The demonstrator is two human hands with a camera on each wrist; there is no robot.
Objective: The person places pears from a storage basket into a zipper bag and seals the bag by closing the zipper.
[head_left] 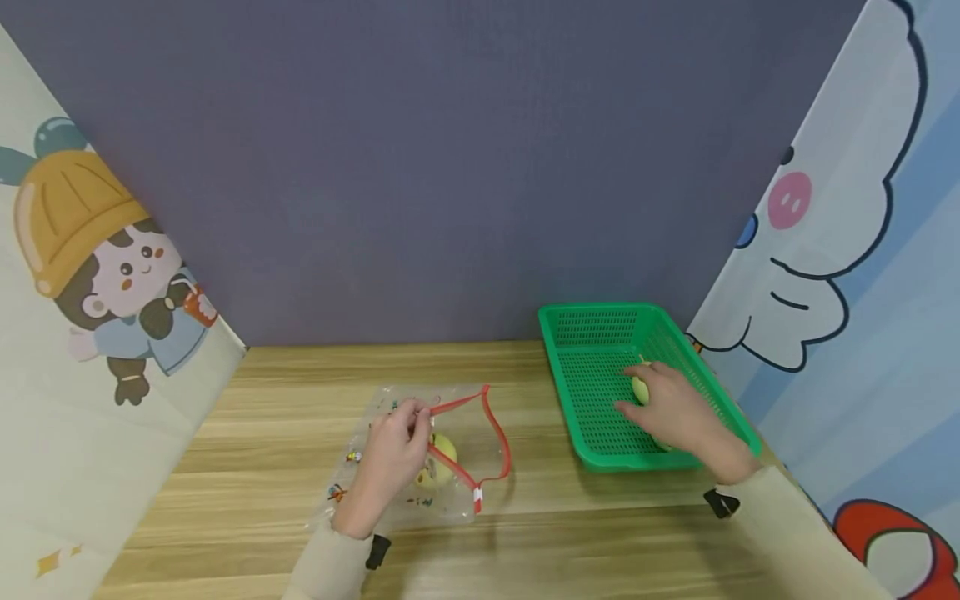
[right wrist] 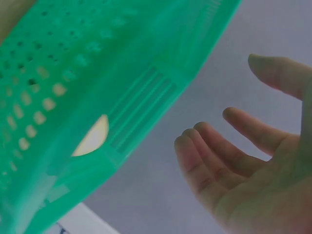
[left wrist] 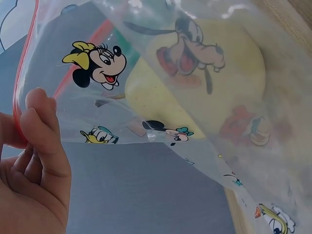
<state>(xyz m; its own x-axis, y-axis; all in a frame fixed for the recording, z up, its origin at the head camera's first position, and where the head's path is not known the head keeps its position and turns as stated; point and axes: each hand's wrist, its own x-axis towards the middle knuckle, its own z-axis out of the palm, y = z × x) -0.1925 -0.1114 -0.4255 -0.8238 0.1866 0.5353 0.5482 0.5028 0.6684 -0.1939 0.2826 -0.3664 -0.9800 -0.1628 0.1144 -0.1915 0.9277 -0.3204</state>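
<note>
My left hand (head_left: 392, 450) pinches the red zip edge of a clear zip bag (head_left: 352, 492) printed with cartoon figures. The bag lies on the table with its mouth parted. Inside it is a pale yellow pear (head_left: 444, 454); the left wrist view shows this pear (left wrist: 151, 97) and its stem through the plastic. My right hand (head_left: 678, 417) is over the green basket (head_left: 637, 461), fingers spread above a yellow pear (head_left: 640, 389). Another yellow fruit (head_left: 663, 445) is mostly hidden beneath that hand. In the right wrist view the right hand (right wrist: 239, 175) holds nothing.
The basket stands at the right of the wood-grain table (head_left: 270, 442), near the printed right-hand wall (head_left: 847, 333). A dark grey panel (head_left: 405, 183) rises behind the table. Another printed wall (head_left: 45, 400) borders the left side.
</note>
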